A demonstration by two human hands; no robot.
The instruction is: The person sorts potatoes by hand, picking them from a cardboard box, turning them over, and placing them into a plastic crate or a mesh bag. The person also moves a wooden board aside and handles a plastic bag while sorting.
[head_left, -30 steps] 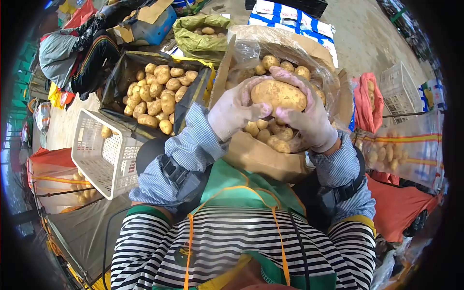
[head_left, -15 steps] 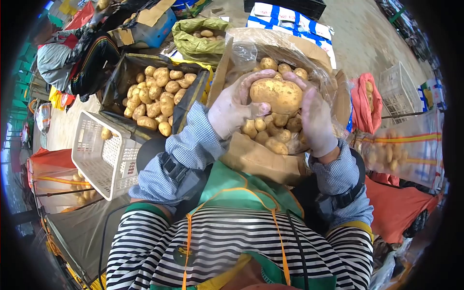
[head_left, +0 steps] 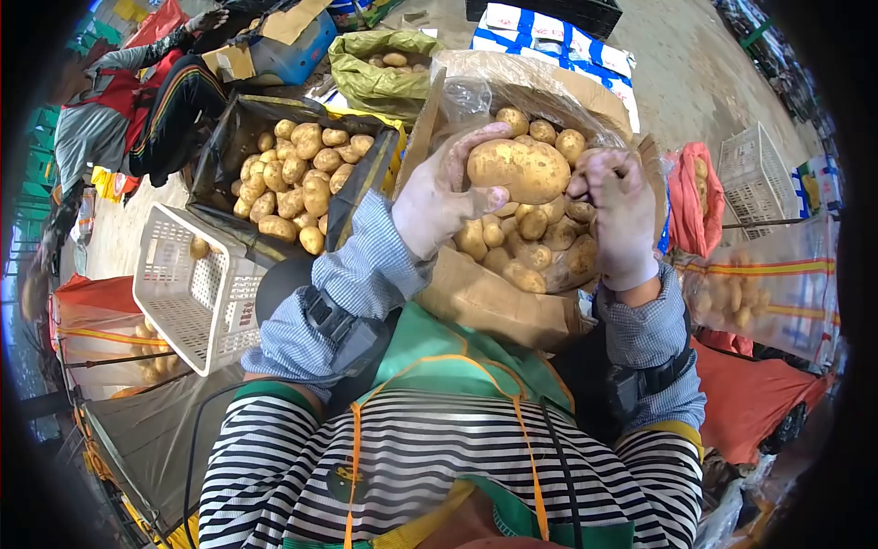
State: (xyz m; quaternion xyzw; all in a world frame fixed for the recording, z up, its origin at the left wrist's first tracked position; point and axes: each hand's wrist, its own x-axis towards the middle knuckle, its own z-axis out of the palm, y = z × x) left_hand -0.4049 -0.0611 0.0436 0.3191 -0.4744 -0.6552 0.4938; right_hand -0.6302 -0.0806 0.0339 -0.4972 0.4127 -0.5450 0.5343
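My gloved left hand [head_left: 441, 190] is closed round a large potato [head_left: 518, 171], thumb below it and fingers along its upper left. Both are above an open cardboard box [head_left: 498, 297] lined with clear plastic, where many smaller potatoes [head_left: 523, 276] lie. My right hand [head_left: 624, 212], also gloved, is curled shut at the right end of the large potato. Its fingertips are close to the potato; whether they touch it or pinch something small is hidden.
Left of the box stands a black-lined crate [head_left: 215, 165] of potatoes, with a tilted white basket [head_left: 183, 302] nearer me. A green sack [head_left: 352, 69] is behind. On the right are a pink sack [head_left: 684, 197] and another white basket [head_left: 754, 174]. A person [head_left: 119, 119] sits at far left.
My right hand has gone from flat and outstretched beside the large potato to curled shut at its right end. The left hand still holds the potato. The person at left has shifted posture.
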